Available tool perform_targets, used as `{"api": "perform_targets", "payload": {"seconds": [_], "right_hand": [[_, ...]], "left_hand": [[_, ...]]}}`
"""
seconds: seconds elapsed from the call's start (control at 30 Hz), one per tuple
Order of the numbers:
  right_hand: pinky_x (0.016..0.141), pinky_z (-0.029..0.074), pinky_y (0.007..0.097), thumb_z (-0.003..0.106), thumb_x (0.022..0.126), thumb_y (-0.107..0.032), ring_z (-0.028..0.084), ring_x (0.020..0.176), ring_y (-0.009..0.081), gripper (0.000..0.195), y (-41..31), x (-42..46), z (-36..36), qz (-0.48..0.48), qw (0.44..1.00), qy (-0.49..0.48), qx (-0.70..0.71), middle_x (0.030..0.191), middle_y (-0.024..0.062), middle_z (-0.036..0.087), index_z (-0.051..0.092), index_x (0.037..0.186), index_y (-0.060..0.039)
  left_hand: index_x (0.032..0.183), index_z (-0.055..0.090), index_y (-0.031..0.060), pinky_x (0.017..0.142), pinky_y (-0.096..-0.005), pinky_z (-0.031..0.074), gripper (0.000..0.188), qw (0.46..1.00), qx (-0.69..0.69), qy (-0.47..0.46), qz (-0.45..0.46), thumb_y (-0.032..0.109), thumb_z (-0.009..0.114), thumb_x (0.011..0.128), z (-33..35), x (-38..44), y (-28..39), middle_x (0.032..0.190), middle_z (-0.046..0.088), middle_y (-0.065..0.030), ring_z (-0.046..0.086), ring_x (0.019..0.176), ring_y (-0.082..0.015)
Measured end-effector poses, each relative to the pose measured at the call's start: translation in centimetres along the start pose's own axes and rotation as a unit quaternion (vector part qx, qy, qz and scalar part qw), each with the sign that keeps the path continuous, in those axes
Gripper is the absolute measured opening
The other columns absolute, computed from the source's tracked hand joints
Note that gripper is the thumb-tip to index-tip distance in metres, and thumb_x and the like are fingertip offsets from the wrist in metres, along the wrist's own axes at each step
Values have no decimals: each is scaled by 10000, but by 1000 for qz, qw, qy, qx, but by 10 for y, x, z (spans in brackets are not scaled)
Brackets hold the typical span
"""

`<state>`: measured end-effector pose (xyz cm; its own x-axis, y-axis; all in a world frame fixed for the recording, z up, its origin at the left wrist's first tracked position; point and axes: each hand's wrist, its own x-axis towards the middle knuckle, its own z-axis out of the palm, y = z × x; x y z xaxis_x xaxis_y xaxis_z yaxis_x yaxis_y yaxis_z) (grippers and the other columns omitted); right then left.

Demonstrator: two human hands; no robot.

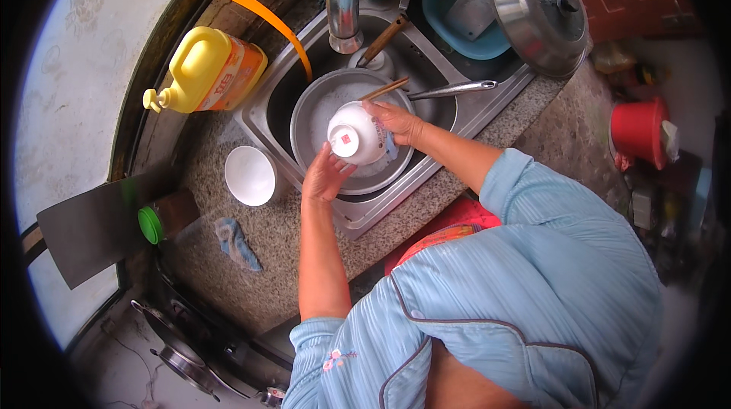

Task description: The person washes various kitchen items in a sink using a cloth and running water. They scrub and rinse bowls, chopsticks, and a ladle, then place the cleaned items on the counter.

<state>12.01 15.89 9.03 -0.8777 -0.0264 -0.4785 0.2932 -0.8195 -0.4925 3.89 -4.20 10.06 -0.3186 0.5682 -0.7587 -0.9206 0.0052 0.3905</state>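
Note:
Both hands hold a white bowl [365, 129] tilted on its side, its foot facing up toward the left. My left hand [326, 176] supports it near the foot, fingers spread along its lower edge. At the opposite side my right hand [395, 121] grips the bowl, with a bluish cloth [391, 146] under the fingers. Below is a round metal basin [308, 101] of sudsy water, standing in the stainless steel sink [365, 220]. Chopsticks [385, 89] and a metal-handled utensil [454, 89] rest across the basin's rim. Another white bowl [250, 175] sits on the counter.
Over the sink hangs the faucet [344, 3]. A wooden-handled utensil [384, 40] leans behind the basin. At the right are a blue tub [440, 15] and a metal lid [537, 15]. A yellow detergent jug [214, 69], a rag [237, 243] and a green-capped jar [165, 217] are left.

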Motion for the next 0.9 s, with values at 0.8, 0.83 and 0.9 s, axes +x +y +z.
{"api": "perform_targets", "payload": {"seconds": [0.8, 0.83, 0.9], "right_hand": [[944, 366, 383, 502, 710, -23, 482, 1084, 308, 167, 20, -42, 72, -408, 737, 30, -537, 1041, 118, 567, 560, 862, -63], [951, 361, 386, 498, 714, -34, 474, 1092, 310, 162, 19, -35, 73, -419, 715, 48, -557, 1041, 124, 565, 557, 863, -60], [914, 389, 382, 501, 738, -111, 511, 1045, 312, 166, 9, -12, 67, -428, 697, 69, -571, 1013, 134, 585, 582, 874, -60]], "left_hand": [[1013, 588, -2, 710, -219, 436, 201, 893, 323, 15, 315, 65, 579, 824, 37, -10, -28, 935, 614, -25, 542, 847, -81], [990, 595, -4, 705, -211, 430, 182, 861, 385, 3, 332, 56, 572, 820, 42, -13, -26, 923, 612, -22, 534, 844, -71], [972, 603, -7, 716, -228, 437, 167, 903, 365, -13, 226, 64, 573, 824, 33, -6, -21, 922, 613, -17, 540, 839, -77]]}}
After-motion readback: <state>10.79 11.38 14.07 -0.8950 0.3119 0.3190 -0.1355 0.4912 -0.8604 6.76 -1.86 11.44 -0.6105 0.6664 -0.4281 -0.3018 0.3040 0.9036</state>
